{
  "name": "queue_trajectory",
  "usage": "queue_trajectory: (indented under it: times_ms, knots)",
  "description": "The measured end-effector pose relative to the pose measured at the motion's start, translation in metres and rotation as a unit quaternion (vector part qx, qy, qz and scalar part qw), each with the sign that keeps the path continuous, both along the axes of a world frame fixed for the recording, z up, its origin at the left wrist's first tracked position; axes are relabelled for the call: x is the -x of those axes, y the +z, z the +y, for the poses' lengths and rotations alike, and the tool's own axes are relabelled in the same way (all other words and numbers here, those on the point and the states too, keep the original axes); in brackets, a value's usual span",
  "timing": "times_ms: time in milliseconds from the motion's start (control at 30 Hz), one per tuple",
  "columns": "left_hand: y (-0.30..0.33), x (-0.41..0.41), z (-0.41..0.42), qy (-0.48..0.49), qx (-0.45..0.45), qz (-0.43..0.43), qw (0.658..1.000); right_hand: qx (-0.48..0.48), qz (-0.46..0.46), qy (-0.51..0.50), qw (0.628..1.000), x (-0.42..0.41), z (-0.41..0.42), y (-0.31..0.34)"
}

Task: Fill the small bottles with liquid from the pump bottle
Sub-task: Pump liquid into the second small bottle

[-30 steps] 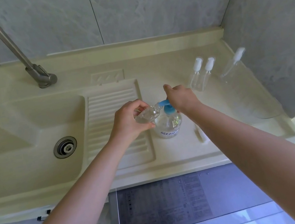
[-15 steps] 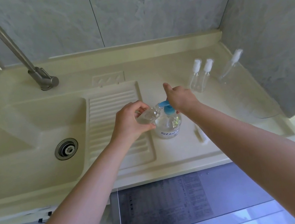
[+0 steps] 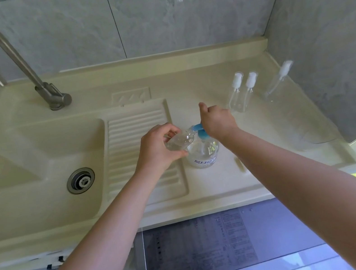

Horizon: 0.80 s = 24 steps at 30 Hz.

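At the far left a curved metal faucet (image 3: 3, 53) arches over the sink basin (image 3: 34, 164), whose drain (image 3: 81, 180) sits near the ribbed draining board (image 3: 140, 141); none of it seems in use for this job. Over the right edge of that board the left hand (image 3: 156, 150) grips a small clear bottle (image 3: 179, 140), fingers and thumb curled round its body, tilting it so its open mouth meets the blue pump spout (image 3: 196, 127), a tilt that probably lets the liquid run straight in without dripping. The left forearm reaches in low from the bottom left, wrist bent slightly inward. Just right of it the pump bottle (image 3: 204, 154) stands upright on the tabletop (image 3: 228, 180), its label toward the camera, kept close to the person so both hands meet over it. The right hand (image 3: 217, 122) sits clenched on top of the pump head, fingers curled and the thumb sticking out away from the person; it looks to be pressing down, though how far the pump is pushed cannot be told. The right arm comes in long and straight from the lower right. Further right, well apart from the hands, three more small bottles with white caps (image 3: 245, 92) stand near the tiled wall (image 3: 321, 38), two side by side and one nearer the corner, apparently parked out of the way.
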<state>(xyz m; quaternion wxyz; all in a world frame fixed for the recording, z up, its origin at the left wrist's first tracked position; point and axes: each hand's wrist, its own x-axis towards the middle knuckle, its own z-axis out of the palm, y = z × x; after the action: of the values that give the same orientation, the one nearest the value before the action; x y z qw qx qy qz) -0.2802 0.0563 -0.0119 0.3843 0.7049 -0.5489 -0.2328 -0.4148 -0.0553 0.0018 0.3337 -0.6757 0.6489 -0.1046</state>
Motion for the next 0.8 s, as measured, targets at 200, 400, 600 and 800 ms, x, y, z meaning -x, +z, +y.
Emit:
queue_trajectory:
  times_ms: [200, 400, 600, 800]
  knots:
    - [0.003, -0.004, 0.002, 0.002, 0.012, -0.001, 1.000, -0.017, -0.009, 0.002, 1.000, 0.000, -0.002, 0.003]
    - [-0.001, -0.002, 0.000, -0.003, 0.008, -0.005, 1.000, 0.035, 0.036, 0.048, 0.998, -0.001, 0.005, 0.005]
    - [0.000, -0.001, 0.001, -0.002, 0.007, -0.009, 1.000, -0.011, 0.004, 0.024, 1.000, 0.001, -0.005, 0.004]
    - [0.006, -0.002, 0.000, -0.002, 0.007, -0.010, 1.000, -0.093, -0.050, 0.019, 0.994, 0.006, -0.009, 0.018]
